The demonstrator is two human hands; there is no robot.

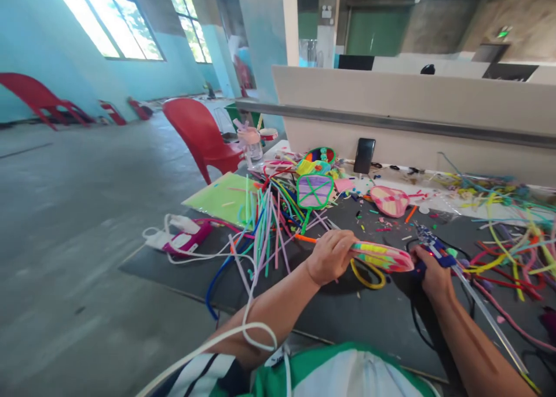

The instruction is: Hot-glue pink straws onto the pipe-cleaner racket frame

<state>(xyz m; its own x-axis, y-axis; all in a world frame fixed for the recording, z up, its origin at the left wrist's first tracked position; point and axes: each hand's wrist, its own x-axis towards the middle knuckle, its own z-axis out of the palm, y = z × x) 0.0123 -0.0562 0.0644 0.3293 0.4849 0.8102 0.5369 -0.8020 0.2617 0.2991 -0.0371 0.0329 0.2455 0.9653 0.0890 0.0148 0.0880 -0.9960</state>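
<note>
My left hand [332,255] is closed around a flat pipe-cleaner craft piece [382,256], striped yellow, pink and green, with an orange stem showing to the left of the fist. In my right hand [436,275] is a dark blue glue gun [443,260], a long clear glue stick [486,310] trailing from its back. The gun is close to the craft piece's right end; whether its nozzle touches cannot be made out. Below the piece lies a yellow pipe-cleaner loop [368,275]. Farther back rest a purple paddle-shaped piece with green edging [314,191] and a pink one [390,201].
Loose pipe cleaners [267,229] spread left of my hands, and a tangle [516,252] lies on the right. A phone [364,155] leans against the panel [391,96]. A white cable [208,260] crosses my left arm. A red chair [200,131] stands beyond the table.
</note>
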